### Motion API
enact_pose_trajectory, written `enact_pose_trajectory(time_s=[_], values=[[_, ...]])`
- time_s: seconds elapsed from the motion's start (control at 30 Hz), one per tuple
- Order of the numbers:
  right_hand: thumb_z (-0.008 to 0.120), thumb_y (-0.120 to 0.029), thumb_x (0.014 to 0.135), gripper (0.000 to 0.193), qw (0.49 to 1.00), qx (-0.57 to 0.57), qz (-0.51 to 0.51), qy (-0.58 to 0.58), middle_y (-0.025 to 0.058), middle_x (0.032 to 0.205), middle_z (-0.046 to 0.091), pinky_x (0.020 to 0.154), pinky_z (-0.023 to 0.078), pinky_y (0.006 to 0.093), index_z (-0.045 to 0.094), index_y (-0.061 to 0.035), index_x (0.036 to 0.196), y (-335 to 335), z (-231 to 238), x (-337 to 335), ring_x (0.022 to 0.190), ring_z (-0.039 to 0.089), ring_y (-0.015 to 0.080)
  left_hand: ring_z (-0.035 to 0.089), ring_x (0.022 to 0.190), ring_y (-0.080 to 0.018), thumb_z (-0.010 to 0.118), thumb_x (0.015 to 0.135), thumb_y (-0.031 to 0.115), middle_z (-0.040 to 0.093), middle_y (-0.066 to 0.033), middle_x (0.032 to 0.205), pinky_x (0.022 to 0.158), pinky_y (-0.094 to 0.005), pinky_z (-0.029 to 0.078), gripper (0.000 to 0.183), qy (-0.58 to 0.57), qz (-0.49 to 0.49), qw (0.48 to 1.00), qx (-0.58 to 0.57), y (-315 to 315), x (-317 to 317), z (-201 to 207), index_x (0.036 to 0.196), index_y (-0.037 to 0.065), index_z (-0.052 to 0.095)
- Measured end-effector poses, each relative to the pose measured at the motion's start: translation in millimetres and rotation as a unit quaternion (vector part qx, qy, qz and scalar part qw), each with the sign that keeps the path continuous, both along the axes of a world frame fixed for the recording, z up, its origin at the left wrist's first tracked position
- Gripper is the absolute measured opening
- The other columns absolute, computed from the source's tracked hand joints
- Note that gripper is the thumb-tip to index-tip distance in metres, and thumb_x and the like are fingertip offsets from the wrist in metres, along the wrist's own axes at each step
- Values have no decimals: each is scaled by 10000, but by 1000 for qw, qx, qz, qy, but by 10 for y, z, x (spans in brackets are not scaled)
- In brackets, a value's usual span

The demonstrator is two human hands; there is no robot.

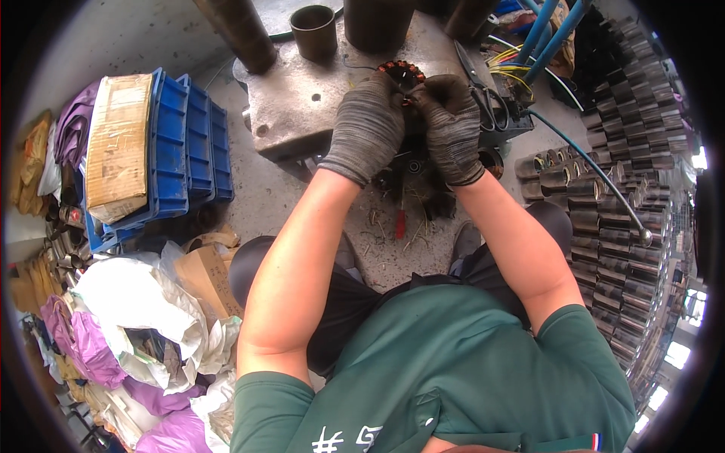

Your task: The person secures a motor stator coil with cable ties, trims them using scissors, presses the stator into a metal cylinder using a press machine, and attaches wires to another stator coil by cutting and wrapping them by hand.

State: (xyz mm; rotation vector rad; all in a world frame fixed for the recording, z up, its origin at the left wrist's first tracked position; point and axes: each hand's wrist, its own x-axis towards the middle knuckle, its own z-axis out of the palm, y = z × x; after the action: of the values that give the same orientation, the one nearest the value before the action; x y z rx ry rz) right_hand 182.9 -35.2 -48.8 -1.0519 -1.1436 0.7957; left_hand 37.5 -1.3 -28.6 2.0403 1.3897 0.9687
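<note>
My left hand [368, 124], in a grey striped knitted glove, is closed on the near left side of a ring-shaped stator with copper windings [404, 71]. My right hand [453, 121], gloved the same way, has its fingers pinched at the stator's near right edge. Whether a wire or the rim itself sits in that pinch is too small to make out. Both gloves hide the lower part of the ring. Just to the right of my right hand, a pair of black-handled scissors [493, 108] lies at the edge of the metal work block [283, 102].
Dark metal cylinders, one a hollow sleeve [313, 38], stand on the block. Blue crates [170, 143] and a cardboard box [118, 147] are left. Stacked metal sleeves [615, 204] and a ball-ended lever [644, 238] are right. A red-handled tool [400, 225] stands below my hands.
</note>
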Motion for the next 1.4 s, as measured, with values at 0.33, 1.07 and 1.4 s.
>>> enact_pose_trajectory(time_s=[0.33, 1.07, 1.4], values=[[702, 32, 962, 122, 998, -38, -40, 7, 46, 978, 715, 785, 564, 265, 655, -42, 1048, -10, -36, -38, 846, 663, 111, 690, 1008, -455, 607, 982, 123, 713, -264, 1026, 911, -537, 549, 177, 18, -22, 999, -40, -43, -7, 75, 1079, -12, 668], [647, 35, 991, 816, 961, -64, 262, 67, 219, 1504, 545, 1016, 588, 373, 265, -205, 1672, 14, 111, 557, 1203, 678, 248, 709, 1012, -332, 632, 969, 129, 737, -218, 1098, 932, -394, 550, 288, -146, -53, 983, -93, -43, -56, 125, 1230, 15, 681], [622, 78, 925, 965, 948, -69, 308, 34, 185, 1527, 557, 1135, 488, 374, 125, -187, 1709, 138, 206, 475, 1341, 585, 245, 702, 1069, -236, 696, 926, 55, 712, -164, 1139, 972, -347, 561, 232, -48, -143, 978, -147, 18, -20, 246, 1143, -21, 723]])
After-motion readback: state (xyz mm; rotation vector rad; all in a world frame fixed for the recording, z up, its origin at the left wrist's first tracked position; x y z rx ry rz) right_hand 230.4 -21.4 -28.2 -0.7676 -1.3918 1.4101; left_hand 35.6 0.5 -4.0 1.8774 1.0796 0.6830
